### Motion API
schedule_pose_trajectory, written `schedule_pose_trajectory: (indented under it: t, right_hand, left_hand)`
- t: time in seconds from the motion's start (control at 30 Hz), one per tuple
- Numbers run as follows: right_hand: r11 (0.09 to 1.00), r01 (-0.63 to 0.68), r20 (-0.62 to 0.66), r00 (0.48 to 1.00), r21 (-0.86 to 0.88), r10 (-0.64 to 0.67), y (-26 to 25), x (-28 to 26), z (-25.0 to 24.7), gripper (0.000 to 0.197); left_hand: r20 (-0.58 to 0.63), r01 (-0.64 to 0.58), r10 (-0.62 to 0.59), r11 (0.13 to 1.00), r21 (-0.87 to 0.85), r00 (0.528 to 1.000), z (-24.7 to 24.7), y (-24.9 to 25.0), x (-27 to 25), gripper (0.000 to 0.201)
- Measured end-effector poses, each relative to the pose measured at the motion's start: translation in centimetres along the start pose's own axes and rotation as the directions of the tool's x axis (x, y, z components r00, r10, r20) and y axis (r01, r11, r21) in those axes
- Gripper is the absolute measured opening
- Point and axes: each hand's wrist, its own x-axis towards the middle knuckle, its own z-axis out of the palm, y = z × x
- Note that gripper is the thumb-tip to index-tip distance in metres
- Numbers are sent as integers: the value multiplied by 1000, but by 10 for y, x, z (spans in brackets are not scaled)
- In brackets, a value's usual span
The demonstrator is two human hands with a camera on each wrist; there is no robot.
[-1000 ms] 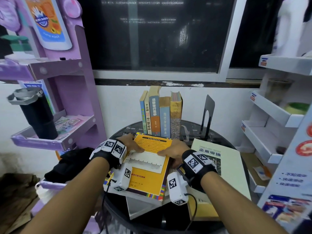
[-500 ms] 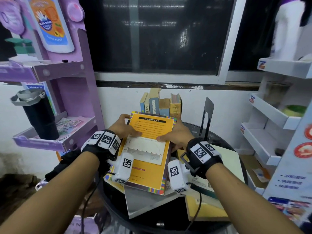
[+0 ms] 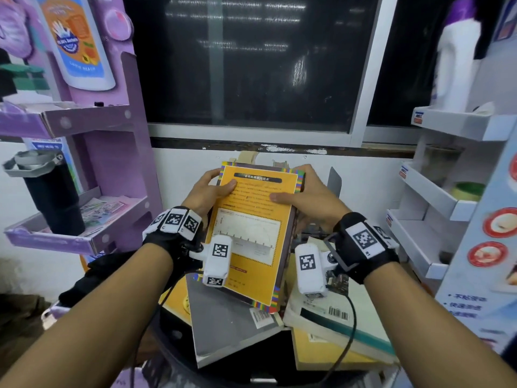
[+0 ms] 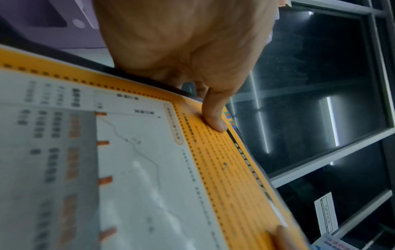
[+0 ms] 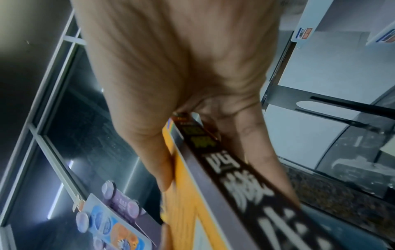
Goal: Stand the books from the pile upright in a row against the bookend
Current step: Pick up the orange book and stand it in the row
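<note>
An orange book (image 3: 256,219) with a striped multicolour border and a dark spine (image 5: 241,179) is held tilted up above the pile. My left hand (image 3: 208,193) grips its left edge, thumb (image 4: 213,116) on the cover. My right hand (image 3: 303,198) grips the spine side, thumb on the cover and fingers behind. The book hides most of the upright row of books (image 3: 249,158) at the wall. The black bookend (image 3: 334,183) shows just right of my right hand. The pile (image 3: 330,329) lies below on the round table.
A grey book (image 3: 226,329) and a cream and green book (image 3: 352,323) lie in the pile. A purple display shelf (image 3: 84,219) with a black flask (image 3: 51,197) stands left. White shelves (image 3: 436,197) stand right. A window (image 3: 251,65) is behind.
Both hands have lifted the orange book off the pile and tilted it up toward the wall, so it now covers the upright row.
</note>
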Motion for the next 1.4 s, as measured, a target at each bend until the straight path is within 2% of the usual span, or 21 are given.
schedule_pose_trajectory:
  t: [0.07, 0.23, 0.37, 0.5, 0.67, 0.77, 0.97, 1.13, 1.3, 1.4]
  right_hand:
    - [999, 9, 20, 1000, 39, -9, -7, -7, -10, 44]
    - [999, 21, 56, 998, 48, -24, -19, -13, -30, 45]
    - [1000, 18, 59, 998, 18, -19, -22, -14, -40, 42]
    - [999, 48, 12, 999, -25, -47, -22, -16, -47, 35]
    - [993, 67, -77, 994, -93, -74, -21, -13, -51, 36]
    - [991, 65, -108, 991, -115, -78, -19, -11, -53, 38]
    - [983, 64, -117, 989, -173, -85, -15, -14, -67, 31]
    - [981, 40, -152, 986, -191, -70, -18, -17, -89, 28]
    - [974, 4, -215, 975, -225, -53, -22, -17, -109, 29]
    - [971, -9, -258, 965, -239, -54, -22, -12, -113, 31]
  left_hand:
    - [42, 5, -3, 999, -52, 999, 6, -3, 2, 42]
    - [147, -4, 29, 986, -168, 989, 25, -12, 7, 42]
    - [202, -27, 58, 987, -156, 978, 42, -12, 11, 40]
    - [200, -43, 68, 991, -128, 978, 54, -9, 14, 39]
    - [211, -67, 56, 997, 42, 976, 68, 0, 20, 38]
    - [173, -130, 108, 984, 122, 979, 76, 10, 26, 41]
    - [107, -253, 234, 935, 248, 966, 95, 16, 38, 44]
    - [122, -270, 242, 906, 326, 962, 110, 9, 51, 43]
    - [135, -295, 262, 841, 453, 956, 119, 1, 64, 44]
    - [148, -328, 297, 761, 560, 943, 121, -1, 70, 46]
